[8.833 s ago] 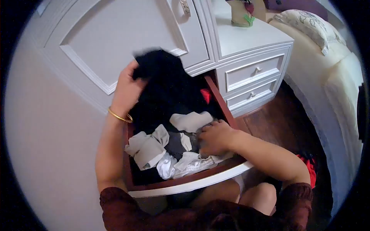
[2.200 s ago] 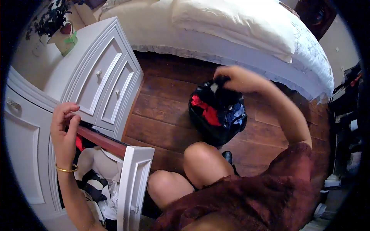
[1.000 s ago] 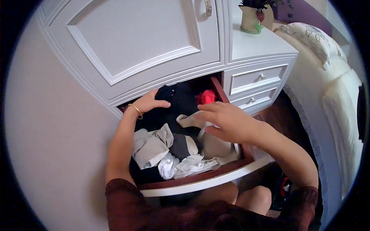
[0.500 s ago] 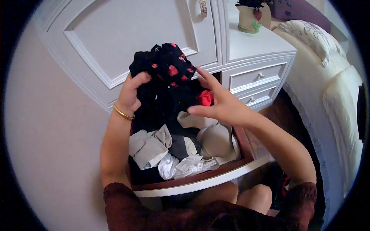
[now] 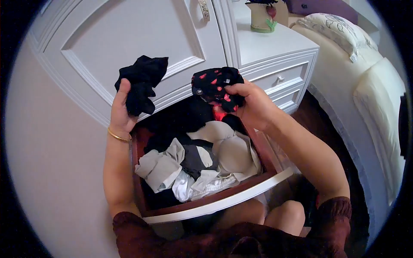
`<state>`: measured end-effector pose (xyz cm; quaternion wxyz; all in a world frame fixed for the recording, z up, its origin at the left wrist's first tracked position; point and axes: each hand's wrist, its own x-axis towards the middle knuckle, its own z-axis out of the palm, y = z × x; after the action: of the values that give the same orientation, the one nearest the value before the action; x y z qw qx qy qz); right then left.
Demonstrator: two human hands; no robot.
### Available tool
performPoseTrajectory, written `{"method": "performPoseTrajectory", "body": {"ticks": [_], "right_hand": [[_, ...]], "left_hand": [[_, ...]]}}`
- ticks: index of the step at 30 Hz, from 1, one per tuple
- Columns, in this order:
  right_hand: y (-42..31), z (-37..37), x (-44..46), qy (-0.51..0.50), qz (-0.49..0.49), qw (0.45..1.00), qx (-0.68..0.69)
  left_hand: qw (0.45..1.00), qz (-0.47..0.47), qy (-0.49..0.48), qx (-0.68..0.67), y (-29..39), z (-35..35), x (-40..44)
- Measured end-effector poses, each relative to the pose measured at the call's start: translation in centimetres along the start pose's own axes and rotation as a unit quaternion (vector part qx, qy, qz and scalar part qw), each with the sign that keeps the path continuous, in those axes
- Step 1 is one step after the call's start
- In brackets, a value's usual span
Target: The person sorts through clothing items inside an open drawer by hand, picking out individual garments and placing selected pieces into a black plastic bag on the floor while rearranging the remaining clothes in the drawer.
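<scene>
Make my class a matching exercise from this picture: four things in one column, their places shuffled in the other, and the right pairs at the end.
Things
1. Black cloth
2. Spotted cloth
3. Bracelet
4. Vase

Places
A. On top of the nightstand
B. In the right grip
C. Around the left wrist
D. In the left grip

Right pairs
1-D, 2-B, 3-C, 4-A
</scene>
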<state>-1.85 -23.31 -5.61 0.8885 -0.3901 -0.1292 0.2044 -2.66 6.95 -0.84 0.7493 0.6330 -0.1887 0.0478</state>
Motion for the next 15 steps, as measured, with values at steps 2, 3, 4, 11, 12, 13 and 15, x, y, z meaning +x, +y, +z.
{"method": "performPoseTrajectory", "body": {"ticks": [2,3,4,11,12,13,15], "right_hand": [[0.0,-0.2,-0.1,0.009,0.032,0.999,0.033],[0.0,-0.2,-0.2,0.014,0.048,0.998,0.049],[0.1,0.0,-0.4,0.021,0.044,0.997,0.052],[0.5,0.2,-0.5,-0.015,0.052,0.997,0.062],[0.7,0.3,-0.6,-0.024,0.049,0.996,0.065],[0.7,0.4,-0.7,-0.005,0.056,0.997,0.056],[0.5,0.6,-1.2,0.033,0.071,0.996,0.035]], "left_hand": [[1.000,-0.003,0.006,-0.020,0.5,0.7,0.0],[0.998,-0.066,0.004,-0.018,0.8,0.9,-0.6],[0.993,-0.113,0.007,-0.029,0.8,1.1,-0.8],[0.902,0.042,-0.076,0.424,-1.3,5.5,-0.6],[0.910,0.083,-0.108,0.391,-1.8,6.9,-0.8],[0.861,0.173,-0.175,0.445,-1.5,8.4,-0.5],[0.808,0.246,-0.232,0.482,-1.6,9.4,0.2]]}}
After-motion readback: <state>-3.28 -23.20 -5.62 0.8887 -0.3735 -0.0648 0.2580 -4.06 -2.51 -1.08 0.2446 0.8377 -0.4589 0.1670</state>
